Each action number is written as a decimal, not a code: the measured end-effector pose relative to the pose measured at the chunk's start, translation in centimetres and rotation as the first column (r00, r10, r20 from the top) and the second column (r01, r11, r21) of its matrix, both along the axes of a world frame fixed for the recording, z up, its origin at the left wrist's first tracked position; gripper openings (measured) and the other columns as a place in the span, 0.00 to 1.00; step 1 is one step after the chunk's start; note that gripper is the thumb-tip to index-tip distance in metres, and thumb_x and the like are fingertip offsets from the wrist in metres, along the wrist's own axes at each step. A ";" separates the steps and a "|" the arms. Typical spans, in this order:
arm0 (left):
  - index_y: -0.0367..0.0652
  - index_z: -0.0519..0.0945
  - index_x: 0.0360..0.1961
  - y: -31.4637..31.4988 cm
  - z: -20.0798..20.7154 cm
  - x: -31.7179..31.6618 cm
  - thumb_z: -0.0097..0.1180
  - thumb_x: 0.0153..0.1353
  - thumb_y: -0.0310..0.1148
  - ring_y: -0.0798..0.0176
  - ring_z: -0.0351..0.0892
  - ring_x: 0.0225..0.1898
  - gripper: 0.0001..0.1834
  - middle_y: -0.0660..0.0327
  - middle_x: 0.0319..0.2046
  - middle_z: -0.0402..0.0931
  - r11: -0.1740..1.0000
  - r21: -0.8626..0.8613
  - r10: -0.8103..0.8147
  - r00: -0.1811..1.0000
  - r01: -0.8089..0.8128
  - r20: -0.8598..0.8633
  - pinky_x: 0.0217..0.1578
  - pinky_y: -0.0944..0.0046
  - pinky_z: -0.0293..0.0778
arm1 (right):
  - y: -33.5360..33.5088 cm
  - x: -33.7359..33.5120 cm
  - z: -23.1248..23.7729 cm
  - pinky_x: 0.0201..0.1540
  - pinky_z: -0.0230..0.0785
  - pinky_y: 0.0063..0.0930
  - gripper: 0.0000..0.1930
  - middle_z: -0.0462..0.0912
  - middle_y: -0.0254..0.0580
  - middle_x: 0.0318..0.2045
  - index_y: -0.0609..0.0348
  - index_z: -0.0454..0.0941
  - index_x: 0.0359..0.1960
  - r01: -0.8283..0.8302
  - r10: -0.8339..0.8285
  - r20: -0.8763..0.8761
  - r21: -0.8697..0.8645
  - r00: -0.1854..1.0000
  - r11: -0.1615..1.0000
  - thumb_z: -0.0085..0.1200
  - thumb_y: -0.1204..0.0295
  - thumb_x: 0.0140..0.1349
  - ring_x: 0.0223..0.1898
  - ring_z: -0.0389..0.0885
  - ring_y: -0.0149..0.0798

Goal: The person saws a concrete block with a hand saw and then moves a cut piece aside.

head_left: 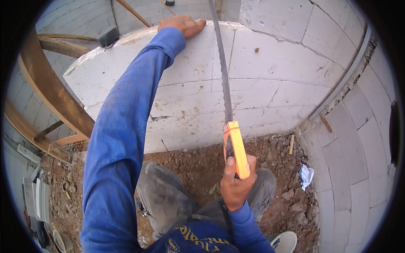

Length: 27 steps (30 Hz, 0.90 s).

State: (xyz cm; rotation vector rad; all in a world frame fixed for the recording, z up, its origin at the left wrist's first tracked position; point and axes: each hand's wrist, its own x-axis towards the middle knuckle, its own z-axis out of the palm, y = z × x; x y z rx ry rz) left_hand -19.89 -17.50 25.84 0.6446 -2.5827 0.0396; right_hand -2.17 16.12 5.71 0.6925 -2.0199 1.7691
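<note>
My right hand (pixel 238 185) is wrapped around the orange-and-yellow handle of a hand saw (pixel 223 71). Its long grey toothed blade points away from me, across the face of a white block wall (pixel 185 95) and past its top edge. Just left of the blade, my left hand (pixel 181 26) grips the top edge of a white block (pixel 190 52) in the upper course, the fingers bent over it and partly hidden. A thin vertical line runs down the wall right of the blade. Whether the teeth touch the block, I cannot tell.
A dark block-shaped tool (pixel 108 38) sits on the wall top. Curved timber (pixel 52 84) stands at left. Another block wall (pixel 358 147) rises at right. Rough soil (pixel 291 185) holds a wood scrap (pixel 291 144) and white litter (pixel 306 176). A bucket (pixel 284 242) stands near me.
</note>
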 end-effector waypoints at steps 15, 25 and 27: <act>0.44 0.89 0.49 1.4 0.6 1.1 0.34 0.69 0.59 0.47 0.84 0.53 0.36 0.49 0.49 0.86 1.000 0.021 0.002 1.000 -0.002 0.010 0.64 0.41 0.60 | -2.3 -2.1 1.0 0.29 0.72 0.32 0.10 0.80 0.43 0.22 0.63 0.73 0.42 -0.025 0.024 -0.029 -0.042 0.999 0.999 0.58 0.70 0.70 0.23 0.81 0.38; 0.43 0.88 0.51 1.8 0.6 1.3 0.33 0.70 0.59 0.45 0.84 0.54 0.37 0.48 0.50 0.86 1.000 0.003 0.019 1.000 -0.019 0.025 0.64 0.42 0.64 | -4.8 -4.0 4.4 0.27 0.67 0.33 0.09 0.76 0.44 0.20 0.63 0.71 0.41 -0.031 0.029 -0.032 -0.064 0.999 0.998 0.57 0.72 0.71 0.20 0.75 0.34; 0.44 0.88 0.50 1.7 0.7 1.0 0.32 0.70 0.59 0.47 0.83 0.55 0.37 0.49 0.51 0.86 1.000 0.022 0.008 1.000 -0.008 0.024 0.65 0.43 0.60 | -5.6 -5.0 6.4 0.26 0.66 0.34 0.09 0.76 0.45 0.19 0.63 0.71 0.41 -0.080 0.076 -0.037 -0.115 0.996 0.990 0.57 0.72 0.71 0.20 0.74 0.35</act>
